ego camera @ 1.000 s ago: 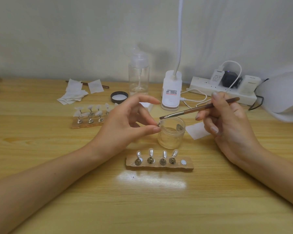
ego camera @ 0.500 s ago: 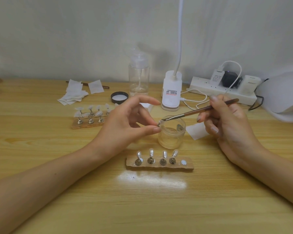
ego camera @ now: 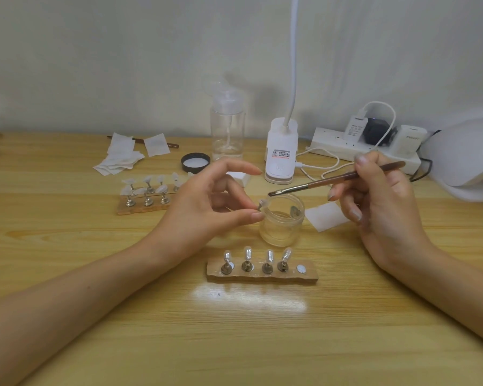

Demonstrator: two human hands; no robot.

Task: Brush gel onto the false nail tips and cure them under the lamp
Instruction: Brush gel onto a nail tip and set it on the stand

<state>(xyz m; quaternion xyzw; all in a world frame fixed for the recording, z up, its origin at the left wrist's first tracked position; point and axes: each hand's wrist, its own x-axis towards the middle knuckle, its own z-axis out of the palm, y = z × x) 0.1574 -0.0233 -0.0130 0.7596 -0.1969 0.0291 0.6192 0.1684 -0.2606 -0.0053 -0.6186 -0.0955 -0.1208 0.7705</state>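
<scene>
Wooden table (ego camera: 234, 344): jar (ego camera: 281, 227), nail stands (ego camera: 262, 270).

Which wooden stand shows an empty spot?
The near stand, before the jar: bare disc at its right end; the far stand's visible spots hold pegs.

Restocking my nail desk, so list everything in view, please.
table: one, wood, underneath
near holder: one, wooden, front, four tips
far holder: one, wooden, back left
gel jar: one, clear, centre
lid: one, black, by bottle
pump bottle: one, clear, back centre
desk lamp: one, white, beside bottle
power strip: one, white, back right
curing lamp: one, white, far right
wipes: several, white, scattered
brush: one, brown, over jar
held tip: one, whitish, beside jar
left hand: pinches held tip
right hand: holds brush
</scene>
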